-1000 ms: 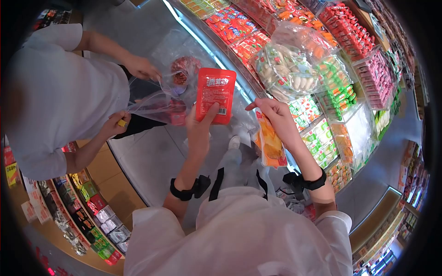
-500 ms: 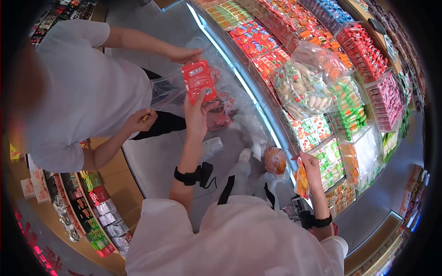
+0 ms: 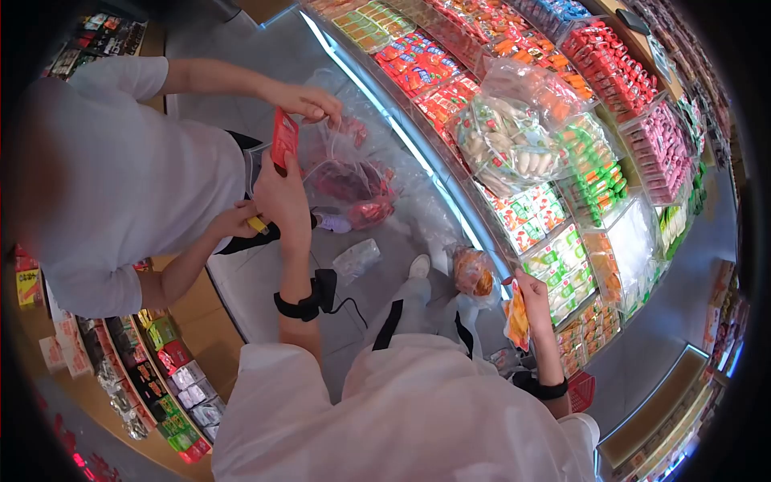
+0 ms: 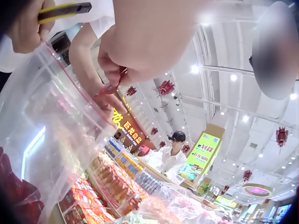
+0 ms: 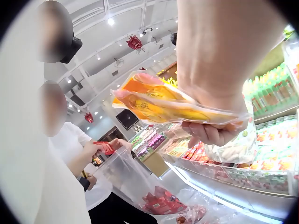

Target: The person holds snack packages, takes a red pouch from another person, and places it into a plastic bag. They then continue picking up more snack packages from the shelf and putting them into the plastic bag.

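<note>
Red packets [image 3: 373,210] lie in a clear bag [image 3: 328,156] toward eleven o'clock, while outside it our fingers clamp a red pouch [image 3: 284,138] (left hand [image 3: 283,193], ten o'clock) and a yellow pouch [image 3: 518,320] (right hand [image 3: 534,301], four o'clock).

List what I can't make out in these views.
Lettering on red packet, head view: angled, too small.
Lower end of red packet, head view: behind left hand.
Lettering on yellow packet, right wrist view: slanted, blurred.
Rear of yellow cutter, left wrist view: inside another person's hand.
</note>
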`<act>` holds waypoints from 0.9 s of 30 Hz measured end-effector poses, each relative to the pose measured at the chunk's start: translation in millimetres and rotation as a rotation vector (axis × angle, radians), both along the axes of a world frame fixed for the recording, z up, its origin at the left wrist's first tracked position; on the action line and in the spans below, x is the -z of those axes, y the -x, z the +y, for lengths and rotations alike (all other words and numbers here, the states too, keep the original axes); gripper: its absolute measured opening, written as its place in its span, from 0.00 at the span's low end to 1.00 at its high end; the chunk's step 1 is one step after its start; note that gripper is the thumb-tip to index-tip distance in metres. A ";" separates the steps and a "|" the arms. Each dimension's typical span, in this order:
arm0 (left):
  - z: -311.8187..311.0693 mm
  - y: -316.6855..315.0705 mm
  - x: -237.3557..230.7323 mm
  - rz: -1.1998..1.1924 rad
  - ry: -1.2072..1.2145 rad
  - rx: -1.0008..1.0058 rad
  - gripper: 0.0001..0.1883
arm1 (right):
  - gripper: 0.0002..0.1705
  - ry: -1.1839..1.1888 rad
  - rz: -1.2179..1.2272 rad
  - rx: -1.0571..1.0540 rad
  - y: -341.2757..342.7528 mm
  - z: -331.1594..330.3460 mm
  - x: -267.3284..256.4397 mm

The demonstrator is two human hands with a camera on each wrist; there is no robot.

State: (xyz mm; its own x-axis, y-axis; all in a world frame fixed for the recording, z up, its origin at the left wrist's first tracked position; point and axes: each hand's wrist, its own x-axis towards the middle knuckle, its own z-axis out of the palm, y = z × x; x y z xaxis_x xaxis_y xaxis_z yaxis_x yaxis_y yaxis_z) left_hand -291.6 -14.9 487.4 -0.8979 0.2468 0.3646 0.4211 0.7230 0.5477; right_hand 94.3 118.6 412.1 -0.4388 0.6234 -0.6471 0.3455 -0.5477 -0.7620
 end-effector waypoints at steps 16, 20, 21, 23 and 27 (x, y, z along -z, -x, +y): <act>-9.3 32.2 15.8 0.214 0.351 0.201 0.07 | 0.18 0.040 0.014 0.033 3.1 5.8 4.0; 28.8 -40.0 -19.6 -0.267 -0.198 0.529 0.08 | 0.16 0.079 0.070 0.216 19.8 19.9 -11.0; 41.2 -63.4 -15.5 -0.518 -0.312 0.667 0.09 | 0.16 0.060 0.083 0.269 25.7 23.7 -11.0; 62.3 -113.5 0.4 -1.249 -0.430 0.941 0.19 | 0.12 0.034 0.215 0.255 30.7 35.2 -7.0; 86.1 -192.2 54.9 -2.084 -0.635 0.889 0.27 | 0.08 -0.172 0.239 0.315 64.6 41.1 -21.3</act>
